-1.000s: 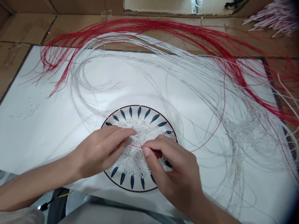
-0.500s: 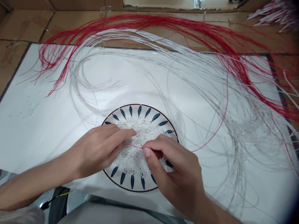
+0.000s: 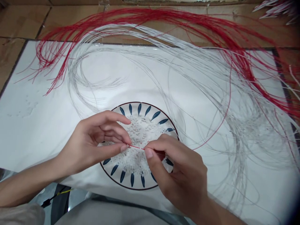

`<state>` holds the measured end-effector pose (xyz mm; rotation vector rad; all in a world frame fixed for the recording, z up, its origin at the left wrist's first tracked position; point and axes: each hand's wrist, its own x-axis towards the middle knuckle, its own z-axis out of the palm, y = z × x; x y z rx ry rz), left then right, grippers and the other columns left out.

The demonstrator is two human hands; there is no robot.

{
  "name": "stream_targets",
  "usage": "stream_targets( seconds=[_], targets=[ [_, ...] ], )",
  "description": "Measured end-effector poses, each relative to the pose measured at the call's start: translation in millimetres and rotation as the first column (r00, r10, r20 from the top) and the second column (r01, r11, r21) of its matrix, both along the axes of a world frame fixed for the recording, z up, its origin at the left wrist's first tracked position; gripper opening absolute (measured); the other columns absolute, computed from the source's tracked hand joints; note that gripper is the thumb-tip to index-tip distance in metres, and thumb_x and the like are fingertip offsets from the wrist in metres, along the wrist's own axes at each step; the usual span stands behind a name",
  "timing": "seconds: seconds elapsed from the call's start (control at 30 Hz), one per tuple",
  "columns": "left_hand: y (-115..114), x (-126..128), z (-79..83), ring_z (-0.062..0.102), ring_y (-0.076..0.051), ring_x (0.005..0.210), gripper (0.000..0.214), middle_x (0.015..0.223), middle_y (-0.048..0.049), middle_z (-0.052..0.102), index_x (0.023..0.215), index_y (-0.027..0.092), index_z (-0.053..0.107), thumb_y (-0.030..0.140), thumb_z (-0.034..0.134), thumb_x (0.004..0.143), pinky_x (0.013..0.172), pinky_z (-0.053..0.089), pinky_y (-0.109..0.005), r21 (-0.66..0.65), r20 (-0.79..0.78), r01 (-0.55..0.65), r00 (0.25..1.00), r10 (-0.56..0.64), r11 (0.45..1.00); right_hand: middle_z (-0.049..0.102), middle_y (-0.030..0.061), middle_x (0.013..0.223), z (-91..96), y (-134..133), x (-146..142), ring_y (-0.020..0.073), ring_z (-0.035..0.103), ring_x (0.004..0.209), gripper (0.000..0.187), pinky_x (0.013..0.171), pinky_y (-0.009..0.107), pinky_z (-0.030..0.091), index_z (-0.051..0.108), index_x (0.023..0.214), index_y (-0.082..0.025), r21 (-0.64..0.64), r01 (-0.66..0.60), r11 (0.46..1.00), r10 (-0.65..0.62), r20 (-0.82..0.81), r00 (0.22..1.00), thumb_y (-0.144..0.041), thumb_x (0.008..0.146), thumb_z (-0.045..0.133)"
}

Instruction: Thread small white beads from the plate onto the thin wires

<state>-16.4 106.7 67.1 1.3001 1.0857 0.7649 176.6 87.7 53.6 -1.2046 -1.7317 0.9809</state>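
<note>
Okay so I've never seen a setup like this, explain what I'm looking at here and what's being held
There's no machine: these are a person's bare hands, and every picture comes from one head-worn camera looking forward and down. The left hand and right hand hold a thin red strand between them, over a round white plate with dark blue leaf-shaped marks, which bears small white pieces. Beyond and beside it, long red strands and thin white strands lie over a white sheet and brown cardboard.

Red thread [image 3: 135, 146] between both hands [image 3: 181, 172]
</note>
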Motion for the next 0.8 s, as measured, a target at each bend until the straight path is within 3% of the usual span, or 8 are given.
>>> stream_targets(
  seconds=[0.37,0.8],
  targets=[
    [3.3,-1.4,-1.1,0.071,-0.016,0.065,0.030,0.072,0.0010,0.071,0.101,0.021,0.059,0.016,0.071,0.074,0.058,0.059,-0.022,0.014,-0.063,-0.017,0.998,0.018,1.000,0.048,-0.0013,0.059,-1.9,-2.9,1.9,0.0085,0.043,0.056,0.013,0.052,0.024,0.036,0.057,0.071,-0.014,-0.007,-0.006,1.000,0.006,-0.014,1.000,-0.009,0.082,0.053],
    [3.4,-0.3,1.1,0.070,-0.014,0.067,0.031,0.073,0.0012,0.071,0.100,0.021,0.059,0.016,0.073,0.072,0.061,0.058,-0.022,-0.121,-0.011,-0.054,0.999,0.053,0.991,0.047,-0.0017,0.057,-1.1,-1.7,0.9,0.0081,0.042,0.055,0.015,0.052,0.023,0.035,0.056,0.069,-0.014,0.007,-0.009,1.000,0.009,-0.001,1.000,-0.008,0.082,0.053]
  ],
)
